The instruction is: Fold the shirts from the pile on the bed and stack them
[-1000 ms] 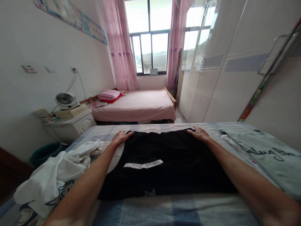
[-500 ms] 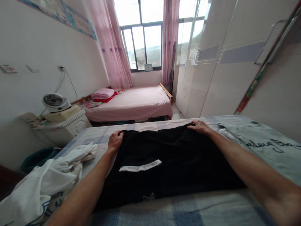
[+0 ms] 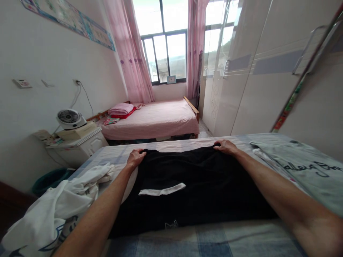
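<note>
A black garment point(image 3: 203, 192) lies spread across the bed in front of me, with a white strip point(image 3: 162, 189) and a small pale outline print point(image 3: 171, 224) on it. My left hand point(image 3: 136, 157) pinches its far left corner. At the far right corner my right hand point(image 3: 225, 146) grips the same edge between thumb and fingers. Between the two hands the far edge dips slightly. Whether it is a top or trousers I cannot tell.
The bed has a blue-and-white checked sheet point(image 3: 211, 242). A crumpled white garment point(image 3: 64, 203) lies at left, a pale green garment with lettering point(image 3: 308, 160) at right. Beyond stand a pink bed point(image 3: 160, 117), a fan point(image 3: 70, 119) on a cabinet and a wardrobe point(image 3: 249, 89).
My hands have come slightly closer together, each still holding its corner of the black garment. The camera view has shifted a little, so the room appears farther right and lower.
</note>
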Tool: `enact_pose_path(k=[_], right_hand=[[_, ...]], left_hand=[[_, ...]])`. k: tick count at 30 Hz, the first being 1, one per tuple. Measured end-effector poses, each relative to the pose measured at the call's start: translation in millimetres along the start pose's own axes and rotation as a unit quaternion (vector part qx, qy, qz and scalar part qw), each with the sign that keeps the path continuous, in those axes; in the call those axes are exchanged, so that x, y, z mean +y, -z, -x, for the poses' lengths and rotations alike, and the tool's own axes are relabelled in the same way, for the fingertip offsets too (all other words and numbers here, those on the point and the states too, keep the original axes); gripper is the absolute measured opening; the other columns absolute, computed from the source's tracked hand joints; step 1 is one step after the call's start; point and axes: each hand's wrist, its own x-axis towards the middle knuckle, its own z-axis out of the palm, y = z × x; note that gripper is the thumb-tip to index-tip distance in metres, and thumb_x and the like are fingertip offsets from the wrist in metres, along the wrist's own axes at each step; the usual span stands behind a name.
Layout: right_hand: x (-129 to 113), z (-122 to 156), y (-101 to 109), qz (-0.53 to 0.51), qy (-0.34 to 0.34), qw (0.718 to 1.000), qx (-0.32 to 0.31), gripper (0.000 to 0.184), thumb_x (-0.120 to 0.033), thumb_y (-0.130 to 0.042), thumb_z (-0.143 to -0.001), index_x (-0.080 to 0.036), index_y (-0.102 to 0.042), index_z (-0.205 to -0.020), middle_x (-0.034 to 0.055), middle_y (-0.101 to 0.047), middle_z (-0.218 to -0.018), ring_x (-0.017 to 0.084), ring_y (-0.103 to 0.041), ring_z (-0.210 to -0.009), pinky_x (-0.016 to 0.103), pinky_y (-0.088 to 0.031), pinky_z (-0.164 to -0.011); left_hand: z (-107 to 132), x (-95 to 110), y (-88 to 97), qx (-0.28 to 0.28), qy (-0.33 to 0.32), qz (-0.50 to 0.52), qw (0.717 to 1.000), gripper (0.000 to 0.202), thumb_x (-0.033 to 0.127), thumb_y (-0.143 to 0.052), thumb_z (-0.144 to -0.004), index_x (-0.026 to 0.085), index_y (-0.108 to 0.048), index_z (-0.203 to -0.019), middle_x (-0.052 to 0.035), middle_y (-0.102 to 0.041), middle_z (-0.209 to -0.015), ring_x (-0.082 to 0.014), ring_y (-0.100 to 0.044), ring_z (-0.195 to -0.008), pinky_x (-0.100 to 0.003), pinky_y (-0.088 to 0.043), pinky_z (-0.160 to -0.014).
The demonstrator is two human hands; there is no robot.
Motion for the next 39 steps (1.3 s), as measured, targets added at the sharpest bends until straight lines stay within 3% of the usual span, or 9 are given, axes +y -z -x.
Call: enact_pose_path(k=[7, 11, 16, 19, 25, 29, 34, 37, 39], right_hand=[[1.5, 11.4, 15.1, 0.024, -0.028, 0.999, 0.019, 0.050, -0.044, -0.036, -0.090, -0.014, -0.056, -0.125, 0.0140, -0.061, -0.121, 0.023, -0.059, -0.107, 0.031, -0.043, -0.086], [14.6, 22.0, 19.8, 0.046, -0.027, 0.998, -0.032, 0.042, -0.046, -0.049, -0.082, -0.015, -0.068, -0.105, 0.0125, -0.069, -0.105, 0.024, -0.063, -0.095, 0.029, -0.045, -0.077], [21.0, 34.7, 13.9, 0.075, -0.025, 0.997, -0.011, 0.031, -0.036, -0.043, -0.085, -0.022, -0.068, -0.097, 0.0095, -0.069, -0.104, 0.025, -0.062, -0.099, 0.032, -0.045, -0.077], [26.4, 35.5, 10.3, 0.083, -0.055, 0.995, 0.024, 0.038, -0.036, -0.035, -0.089, -0.020, -0.067, -0.102, 0.0147, -0.068, -0.105, 0.030, -0.062, -0.099, 0.040, -0.045, -0.078], [29.3, 23.5, 8.0, 0.069, -0.057, 0.996, 0.029, 0.041, -0.031, -0.038, -0.086, -0.019, -0.063, -0.116, 0.0142, -0.062, -0.123, 0.030, -0.058, -0.110, 0.042, -0.045, -0.087], [18.4, 12.3, 5.3, 0.060, -0.006, 0.998, 0.011, 0.050, -0.029, -0.040, -0.083, -0.022, -0.055, -0.130, 0.0087, -0.051, -0.138, 0.027, -0.050, -0.121, 0.041, -0.039, -0.097], [9.7, 4.8, 1.5, 0.070, 0.056, 0.995, -0.038, 0.047, -0.022, -0.047, -0.074, -0.027, -0.062, -0.119, 0.0038, -0.056, -0.132, 0.025, -0.053, -0.115, 0.040, -0.041, -0.093], [7.5, 5.3, 4.3, 0.089, 0.057, 0.994, -0.039, 0.036, -0.023, -0.046, -0.074, -0.023, -0.067, -0.104, 0.0079, -0.063, -0.117, 0.026, -0.057, -0.106, 0.040, -0.042, -0.088], [5.6, 7.7, 8.5, 0.101, 0.054, 0.993, -0.019, 0.032, -0.024, -0.044, -0.077, -0.022, -0.066, -0.100, 0.0092, -0.064, -0.113, 0.027, -0.056, -0.106, 0.041, -0.041, -0.087]], left_hand=[[9.6, 6.1, 9.4, 0.060, 0.020, -0.038, 0.997, 0.040, 0.029, -0.047, -0.082, 0.016, -0.061, -0.118, -0.0121, -0.065, -0.116, -0.0267, -0.059, -0.109, -0.032, -0.045, -0.091], [41.5, 26.8, 8.2, 0.102, -0.113, -0.092, 0.984, 0.043, 0.033, -0.046, -0.086, 0.019, -0.056, -0.126, -0.0101, -0.051, -0.135, -0.0274, -0.041, -0.129, -0.039, -0.032, -0.108], [111.0, 61.5, -16.6, -0.055, -0.406, -0.087, 0.908, 0.050, 0.048, -0.048, -0.088, 0.031, -0.047, -0.135, -0.0025, -0.035, -0.149, -0.0278, -0.021, -0.141, -0.048, -0.022, -0.113], [138.6, 67.6, -32.3, -0.144, -0.462, -0.076, 0.872, 0.058, 0.055, -0.046, -0.087, 0.034, -0.037, -0.141, -0.0026, -0.032, -0.151, -0.0277, -0.021, -0.141, -0.051, -0.019, -0.114], [146.3, 68.5, -33.4, -0.168, -0.439, -0.053, 0.881, 0.056, 0.056, -0.045, -0.088, 0.033, -0.041, -0.139, -0.0040, -0.037, -0.148, -0.0281, -0.027, -0.139, -0.051, -0.019, -0.113], [126.7, 67.0, -17.1, -0.119, -0.387, -0.042, 0.913, 0.043, 0.048, -0.040, -0.092, 0.030, -0.054, -0.128, -0.0022, -0.047, -0.142, -0.0229, -0.039, -0.133, -0.042, -0.027, -0.112], [54.1, 35.8, 6.1, 0.042, -0.167, -0.094, 0.980, 0.039, 0.034, -0.043, -0.089, 0.016, -0.060, -0.120, -0.0122, -0.050, -0.137, -0.0258, -0.044, -0.128, -0.036, -0.033, -0.107], [14.9, 16.3, 9.6, 0.004, -0.017, -0.075, 0.997, 0.044, 0.040, -0.056, -0.081, 0.010, -0.062, -0.113, -0.0194, -0.057, -0.127, -0.0329, -0.049, -0.122, -0.039, -0.039, -0.100], [0.9, 11.3, 7.6, -0.025, 0.023, -0.044, 0.998, 0.041, 0.038, -0.065, -0.072, 0.010, -0.066, -0.102, -0.0188, -0.065, -0.112, -0.0338, -0.058, -0.110, -0.036, -0.045, -0.090]])
